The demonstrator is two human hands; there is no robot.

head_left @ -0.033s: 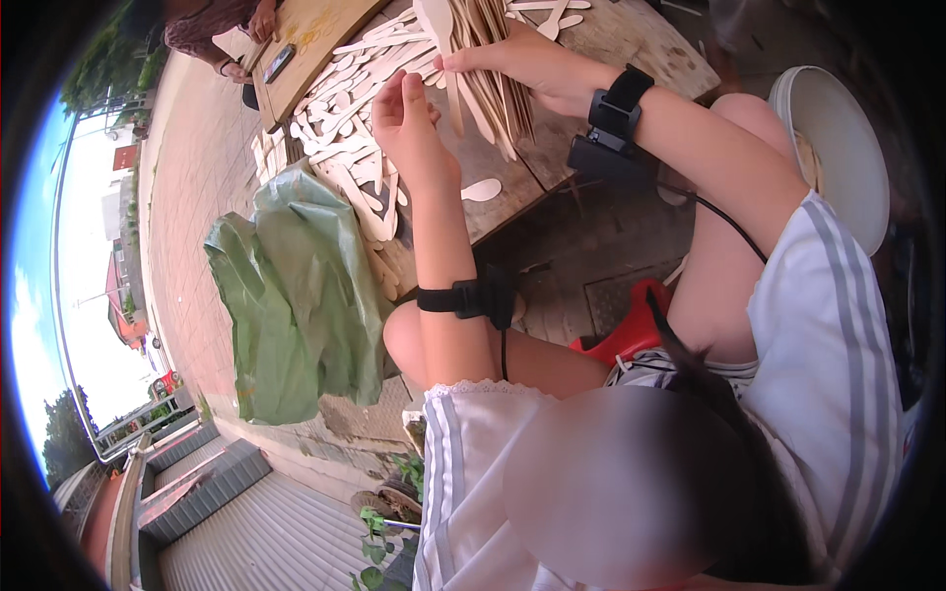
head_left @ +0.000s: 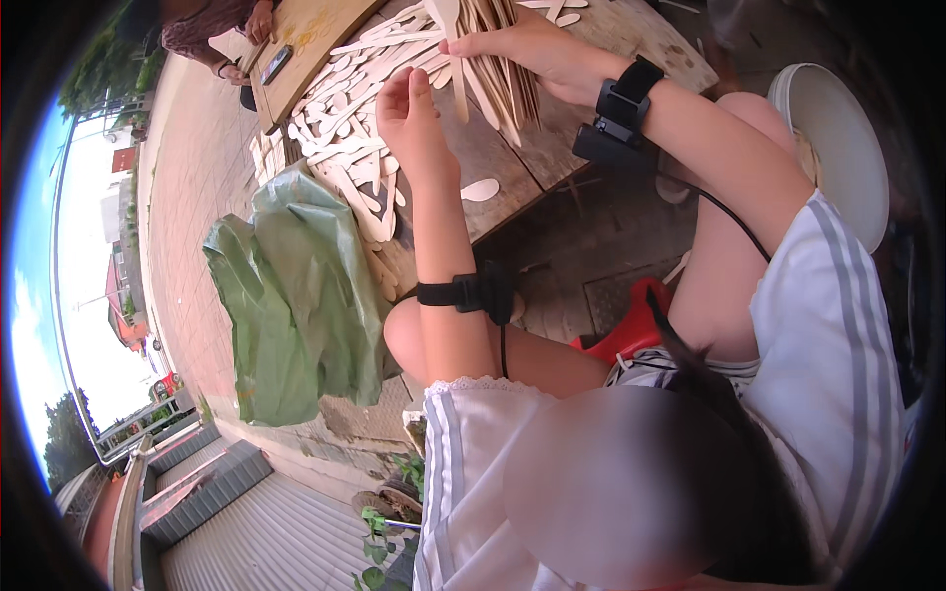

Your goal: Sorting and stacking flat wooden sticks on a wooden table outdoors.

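Right hand [head_left: 527,49] grips a fanned bundle of flat wooden sticks [head_left: 503,74] at the far part of the wooden table [head_left: 591,118]. Left hand [head_left: 414,123] is loosely curled, fingertips touching a single stick [head_left: 455,74] beside the bundle. Loose sticks [head_left: 345,128] lie heaped left of it, above a green bag [head_left: 286,295].

a fanned bundle of pale wooden sticks [head_left: 503,69] stood tilted on the table, gripped at its top. one flat stick [head_left: 455,59] hung upright beside it. more sticks [head_left: 340,138] lay heaped loosely to the left.
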